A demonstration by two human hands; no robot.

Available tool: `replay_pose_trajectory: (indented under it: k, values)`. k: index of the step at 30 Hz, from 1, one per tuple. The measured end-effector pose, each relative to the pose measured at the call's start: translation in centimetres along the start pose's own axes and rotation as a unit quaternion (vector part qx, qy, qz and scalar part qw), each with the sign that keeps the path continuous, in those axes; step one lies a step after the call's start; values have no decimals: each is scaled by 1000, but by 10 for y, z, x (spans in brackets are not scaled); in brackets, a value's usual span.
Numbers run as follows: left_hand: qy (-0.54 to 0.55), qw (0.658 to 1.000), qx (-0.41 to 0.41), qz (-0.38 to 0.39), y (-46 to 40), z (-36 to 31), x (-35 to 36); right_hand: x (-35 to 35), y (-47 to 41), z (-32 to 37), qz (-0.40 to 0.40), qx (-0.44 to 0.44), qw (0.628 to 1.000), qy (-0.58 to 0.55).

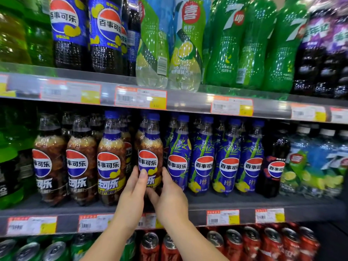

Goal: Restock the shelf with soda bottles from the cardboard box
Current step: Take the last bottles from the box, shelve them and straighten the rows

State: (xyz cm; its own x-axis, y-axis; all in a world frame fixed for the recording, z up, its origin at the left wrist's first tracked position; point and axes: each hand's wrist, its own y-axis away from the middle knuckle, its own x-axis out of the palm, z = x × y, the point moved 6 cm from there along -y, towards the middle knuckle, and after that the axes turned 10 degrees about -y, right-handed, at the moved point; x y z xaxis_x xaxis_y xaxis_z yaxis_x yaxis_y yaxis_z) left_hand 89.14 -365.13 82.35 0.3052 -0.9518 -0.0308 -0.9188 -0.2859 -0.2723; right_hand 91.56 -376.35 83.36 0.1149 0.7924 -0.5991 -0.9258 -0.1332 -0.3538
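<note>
Up at the middle shelf (216, 204), both hands cup one cola bottle (150, 147) standing upright in the front row. Left hand (131, 194) presses its label with straight fingers; right hand (171, 202) curls round its lower right side.

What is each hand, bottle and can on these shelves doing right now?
Left hand: fingers straight, touching the cola bottle.
Right hand: fingers around the bottle's lower part.
Cola bottle: upright on the middle shelf, capped.
Bamboo-label bottles: upright, capped.
Red cans: sealed, bottom shelf.
</note>
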Motion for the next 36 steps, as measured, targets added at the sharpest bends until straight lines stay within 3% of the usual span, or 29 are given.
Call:
replay_pose_trajectory:
  k: [10, 12, 14, 17, 22, 26, 36]
  values:
    - [-48, 998, 17, -20, 35, -14, -12, -11, 19, -9, -33, -29, 995, -86]
    - [-79, 992, 54, -83, 49, -17, -33, -16, 22, -5, -48, -56, 991, -112]
    - [-114, 968, 97, -201, 54, -15, -65, -14, 24, 9, -52, -104, 987, -109]
    - [-247, 920, 113, -283, 44, -12, -95, 7, 31, 38, 14, -172, 981, -93]
    - [-335, 904, 86, -250, 21, -2, -97, 49, 35, 61, 104, -198, 973, -55]
    - [-398, 874, 127, -248, 18, -6, -95, 57, 30, 60, 112, -180, 976, -45]
    - [-409, 879, 134, -206, 9, -5, -91, 63, 27, 60, 110, -165, 978, -61]
